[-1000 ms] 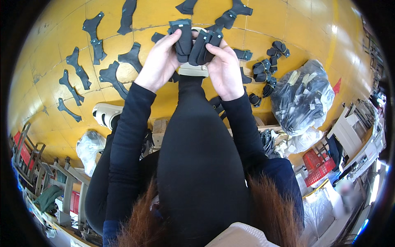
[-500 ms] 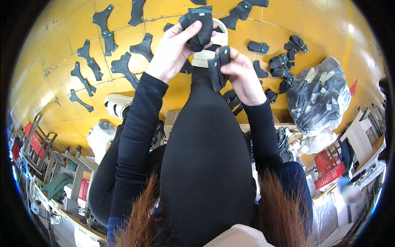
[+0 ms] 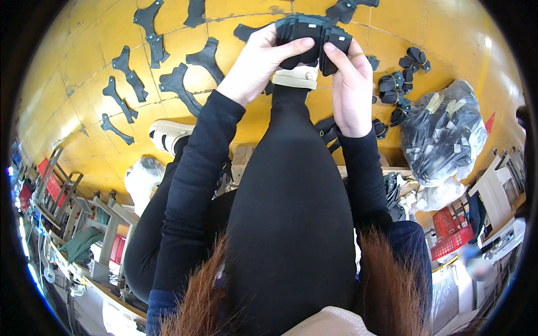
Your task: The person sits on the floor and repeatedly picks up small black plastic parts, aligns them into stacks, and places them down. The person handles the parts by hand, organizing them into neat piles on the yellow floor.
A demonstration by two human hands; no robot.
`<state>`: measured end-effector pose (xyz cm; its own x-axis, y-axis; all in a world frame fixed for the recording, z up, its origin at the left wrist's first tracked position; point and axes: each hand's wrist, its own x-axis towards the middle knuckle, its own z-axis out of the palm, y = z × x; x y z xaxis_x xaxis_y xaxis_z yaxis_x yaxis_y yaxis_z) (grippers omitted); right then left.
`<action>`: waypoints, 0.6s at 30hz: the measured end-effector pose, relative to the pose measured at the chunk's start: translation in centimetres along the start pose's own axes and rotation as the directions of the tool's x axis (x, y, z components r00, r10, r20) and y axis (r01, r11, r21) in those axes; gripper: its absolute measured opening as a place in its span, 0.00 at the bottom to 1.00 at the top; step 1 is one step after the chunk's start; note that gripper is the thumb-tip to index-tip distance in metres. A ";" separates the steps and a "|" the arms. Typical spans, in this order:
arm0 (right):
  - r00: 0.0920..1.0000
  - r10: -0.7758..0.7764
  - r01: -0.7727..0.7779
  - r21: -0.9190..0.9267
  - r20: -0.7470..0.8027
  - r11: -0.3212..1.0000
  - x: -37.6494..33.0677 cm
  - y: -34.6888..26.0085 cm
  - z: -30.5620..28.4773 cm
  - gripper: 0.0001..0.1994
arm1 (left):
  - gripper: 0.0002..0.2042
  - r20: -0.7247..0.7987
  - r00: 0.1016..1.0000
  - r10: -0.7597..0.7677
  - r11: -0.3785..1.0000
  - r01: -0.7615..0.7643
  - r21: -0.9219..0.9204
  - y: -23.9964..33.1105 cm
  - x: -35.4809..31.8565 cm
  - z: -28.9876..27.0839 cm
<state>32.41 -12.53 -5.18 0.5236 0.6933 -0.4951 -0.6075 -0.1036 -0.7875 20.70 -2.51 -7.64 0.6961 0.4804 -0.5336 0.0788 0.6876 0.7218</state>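
Above my right foot, both hands hold stacks of small black fabric pieces with dark green edges and little white labels. My left hand [image 3: 255, 64] is closed round the larger stack [image 3: 301, 40], its thumb pressed flat across the front. In my right hand [image 3: 352, 87] is a smaller stack [image 3: 337, 49], pinched between thumb and fingers. The two stacks meet side by side, their green edges forming a fanned row at the top. Most of my fingers are hidden behind the cloth.
Similar black pieces [image 3: 180, 87] lie in groups on the yellow floor [image 3: 106, 162] at left. Banded black bundles [image 3: 390, 88] sit at right, beside a large clear plastic bag [image 3: 443, 134] of dark items. My cream clogs [image 3: 295, 78] and a wooden pallet [image 3: 242, 158] are below.
My right hand has moved up and inward, bringing its smaller stack against the one in my left hand. The left-hand stack has shifted slightly right and its edges fan out wider.
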 end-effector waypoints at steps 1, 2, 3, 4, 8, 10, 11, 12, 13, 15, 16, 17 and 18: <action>1.000 -0.018 0.018 -0.029 -0.008 0.999 0.1 0.1 0.1 0.10 | 0.15 0.001 1.000 0.010 1.000 -0.010 0.012 -0.2 0.2 0.1; 0.999 -0.036 0.036 -0.058 -0.015 0.998 0.2 0.3 0.2 0.11 | 0.16 0.003 1.000 0.020 1.000 -0.020 0.023 -0.2 0.3 0.3; 0.998 -0.055 0.053 -0.087 -0.022 0.995 0.3 0.4 0.2 0.11 | 0.15 0.000 1.000 0.014 1.000 -0.014 0.005 -0.1 0.2 0.3; 0.998 -0.060 0.057 -0.070 -0.031 0.996 0.5 0.5 0.1 0.11 | 0.15 0.001 1.000 -0.005 0.994 0.005 -0.109 0.0 0.3 0.5; 0.998 -0.043 0.043 -0.006 -0.053 0.999 0.6 0.5 -0.2 0.10 | 0.16 -0.029 0.999 -0.043 0.964 0.034 -0.264 0.4 0.4 0.7; 0.998 -0.046 0.047 0.023 -0.042 0.999 0.6 0.5 -0.4 0.10 | 0.21 -0.066 0.983 -0.172 0.946 0.146 -0.291 1.3 0.3 1.0; 0.997 -0.050 0.054 0.066 -0.064 0.996 0.5 0.5 -0.5 0.10 | 0.21 -0.048 0.988 -0.148 0.929 0.122 -0.351 1.5 0.3 1.1; 0.995 -0.053 0.062 0.109 -0.086 0.992 0.5 0.5 -0.6 0.10 | 0.20 -0.032 0.992 -0.123 0.907 0.099 -0.410 1.7 0.3 1.3; 0.993 -0.053 0.068 0.153 -0.104 0.986 0.4 0.5 -0.7 0.09 | 0.20 -0.022 0.995 -0.095 0.882 0.074 -0.466 1.8 0.3 1.4; 0.993 -0.038 0.064 0.243 -0.112 0.968 0.5 0.2 -1.2 0.08 | 0.20 -0.037 0.999 -0.040 0.909 0.020 -0.417 1.9 0.3 1.4; 0.993 -0.030 0.062 0.286 -0.116 0.956 0.5 0.1 -1.5 0.08 | 0.20 -0.044 0.999 -0.012 0.920 -0.006 -0.392 1.9 0.3 1.4; 0.993 -0.016 0.049 0.283 -0.117 0.958 0.5 -0.1 -1.6 0.07 | 0.20 -0.044 0.999 -0.024 0.923 0.005 -0.386 2.0 0.3 1.4; 0.995 -0.011 0.039 0.273 -0.101 0.961 0.6 -0.2 -1.6 0.07 | 0.20 -0.043 0.998 -0.036 0.925 0.017 -0.379 2.1 0.3 1.3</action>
<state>33.78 -13.27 -5.92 0.5881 0.6187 -0.5209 -0.7270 0.1222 -0.6757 22.01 -1.67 -5.70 0.6614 0.4781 -0.5778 -0.1859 0.8509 0.4913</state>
